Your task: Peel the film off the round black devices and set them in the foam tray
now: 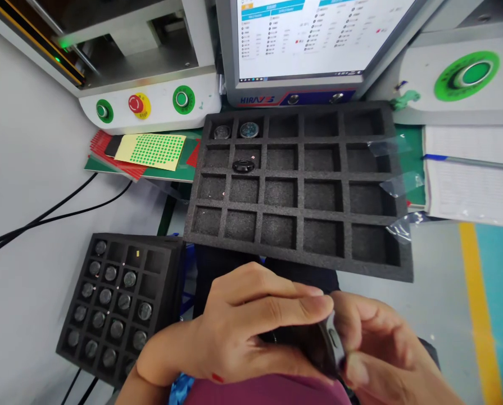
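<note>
Gripping small dark part (333, 340): left hand (243, 332), right hand (373, 343), fingers closed on it.

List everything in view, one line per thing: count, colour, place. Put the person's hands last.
large foam tray: one, black, centre; two round parts top left, a black ring below them
small foam tray: one, black, lower left; most pockets hold round grey parts
monitor: one, white screen, top centre
control panel: one, white, upper left; two green buttons, one red stop
dot sticker sheet: one, yellow with green dots, left of large tray
clear film scraps: several, right edge of large tray
large green button: one, top right
cables: black, left
small dark part: one, between both hands
left hand: on the part
right hand: on the part
</note>
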Available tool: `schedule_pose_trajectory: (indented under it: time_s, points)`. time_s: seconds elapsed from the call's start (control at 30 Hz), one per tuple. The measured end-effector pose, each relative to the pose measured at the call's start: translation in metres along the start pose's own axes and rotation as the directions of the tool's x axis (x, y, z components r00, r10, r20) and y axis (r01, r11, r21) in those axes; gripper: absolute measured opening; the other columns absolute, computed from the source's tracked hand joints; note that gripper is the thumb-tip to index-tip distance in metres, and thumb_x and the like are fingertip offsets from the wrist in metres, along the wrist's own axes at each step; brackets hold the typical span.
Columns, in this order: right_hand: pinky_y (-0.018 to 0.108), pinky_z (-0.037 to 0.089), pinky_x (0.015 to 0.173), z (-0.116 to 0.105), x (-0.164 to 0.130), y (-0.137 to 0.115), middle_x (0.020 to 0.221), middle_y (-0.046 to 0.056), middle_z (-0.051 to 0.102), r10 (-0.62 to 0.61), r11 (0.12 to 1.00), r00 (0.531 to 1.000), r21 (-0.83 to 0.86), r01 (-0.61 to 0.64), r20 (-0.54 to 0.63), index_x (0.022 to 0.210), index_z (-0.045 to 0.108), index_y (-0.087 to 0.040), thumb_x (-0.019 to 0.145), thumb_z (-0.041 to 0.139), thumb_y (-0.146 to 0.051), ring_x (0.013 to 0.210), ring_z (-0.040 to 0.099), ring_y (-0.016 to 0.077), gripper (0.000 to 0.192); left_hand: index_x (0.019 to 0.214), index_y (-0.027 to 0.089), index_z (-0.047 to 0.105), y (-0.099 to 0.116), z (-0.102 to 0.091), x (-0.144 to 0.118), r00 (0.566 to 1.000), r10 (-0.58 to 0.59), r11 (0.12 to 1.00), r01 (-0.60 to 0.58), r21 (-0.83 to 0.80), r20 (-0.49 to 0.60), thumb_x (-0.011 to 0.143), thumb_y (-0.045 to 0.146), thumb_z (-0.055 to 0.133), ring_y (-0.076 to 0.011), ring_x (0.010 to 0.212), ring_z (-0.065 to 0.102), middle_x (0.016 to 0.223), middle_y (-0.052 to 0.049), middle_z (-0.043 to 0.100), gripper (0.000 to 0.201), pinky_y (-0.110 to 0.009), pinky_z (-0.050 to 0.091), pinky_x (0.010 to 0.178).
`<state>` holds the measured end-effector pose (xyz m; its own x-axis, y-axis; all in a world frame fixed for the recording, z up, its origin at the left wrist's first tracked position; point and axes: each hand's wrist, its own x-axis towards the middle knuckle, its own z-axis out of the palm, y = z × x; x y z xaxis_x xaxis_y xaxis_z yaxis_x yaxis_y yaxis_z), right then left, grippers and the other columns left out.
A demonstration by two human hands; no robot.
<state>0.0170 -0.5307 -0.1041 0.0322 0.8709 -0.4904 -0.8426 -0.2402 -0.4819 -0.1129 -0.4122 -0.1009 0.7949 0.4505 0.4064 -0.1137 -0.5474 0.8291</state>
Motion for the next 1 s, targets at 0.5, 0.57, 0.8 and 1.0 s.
schedule_pose_trajectory:
  time_s: [0.5, 0.57, 0.8, 1.0]
  points:
    - [0.032, 0.059, 0.082, 0.004, 0.028, 0.016, 0.099, 0.004, 0.069, -0.391, 0.910, 0.917, -0.116, 0.399, 0.084, 0.096, 0.070, -0.029, 0.084, 0.072, -0.038, 0.100, 0.067, 0.0209, 0.015, 0.142, 0.028, 0.052, -0.002, 0.013, -0.009, 0.963, -0.246, 0.941, 0.264, -0.213, 0.108, 0.093, 0.032, 0.064, -0.0181, 0.084, 0.074, 0.107, -0.006, 0.075, 0.051, -0.027, 0.062, 0.080]
    - [0.030, 0.060, 0.077, 0.008, 0.032, 0.021, 0.088, 0.003, 0.070, -0.467, 0.878, 0.884, -0.122, 0.463, -0.004, 0.090, 0.070, -0.025, 0.084, 0.072, -0.031, 0.089, 0.069, 0.0188, 0.008, 0.135, 0.023, 0.059, 0.001, 0.019, -0.011, 0.948, -0.313, 0.924, 0.317, -0.214, 0.051, 0.095, 0.026, 0.060, -0.0150, 0.070, 0.073, 0.092, -0.005, 0.077, 0.040, -0.023, 0.062, 0.068]
    - [0.030, 0.060, 0.084, 0.007, 0.030, 0.032, 0.105, 0.006, 0.071, -0.607, 0.753, 0.795, -0.328, 0.570, -0.014, 0.102, 0.069, -0.024, 0.091, 0.062, -0.016, 0.098, 0.070, 0.0192, 0.016, 0.109, 0.020, 0.071, 0.013, 0.032, -0.012, 0.890, -0.424, 0.905, 0.418, -0.071, -0.170, 0.089, 0.012, 0.062, -0.0138, 0.064, 0.072, 0.079, -0.001, 0.077, 0.023, -0.020, 0.060, 0.062]
    - [0.031, 0.059, 0.090, 0.003, 0.029, 0.038, 0.106, 0.004, 0.063, -0.637, 0.720, 0.762, -0.263, 0.642, 0.116, 0.112, 0.062, -0.026, 0.098, 0.050, -0.017, 0.101, 0.069, 0.0187, 0.019, 0.108, 0.019, 0.069, 0.020, 0.027, -0.009, 0.914, -0.383, 0.912, 0.397, 0.104, -0.136, 0.092, 0.010, 0.056, -0.0146, 0.065, 0.073, 0.082, -0.002, 0.077, 0.023, -0.020, 0.059, 0.062]
